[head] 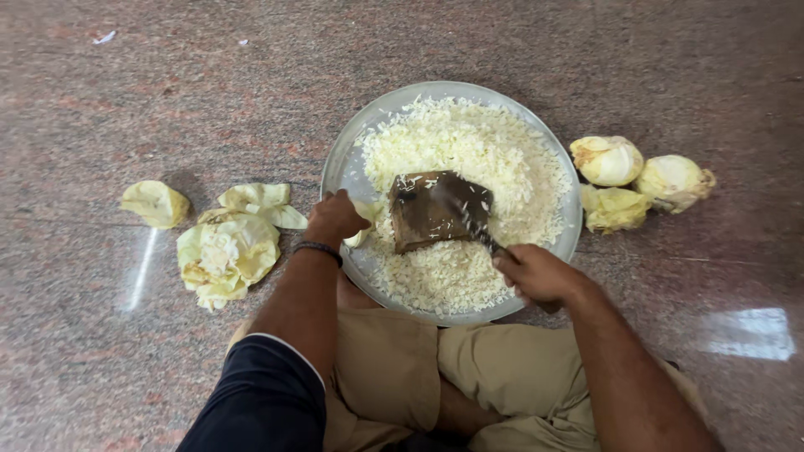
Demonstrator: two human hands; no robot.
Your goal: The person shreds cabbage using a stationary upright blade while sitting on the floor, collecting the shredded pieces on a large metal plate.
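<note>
- The left hand [335,219] pins a cabbage piece [362,224] against the wooden block [429,213] to steady it.
- The right hand [536,274] grips the knife [469,216] firmly; shreds fall into the metal tray [343,172].

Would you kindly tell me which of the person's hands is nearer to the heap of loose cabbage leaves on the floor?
Left. The left hand sits at the tray's left rim, just right of the cabbage leaves. The right hand grips a blurred knife at the tray's near right edge, much farther away.
</note>
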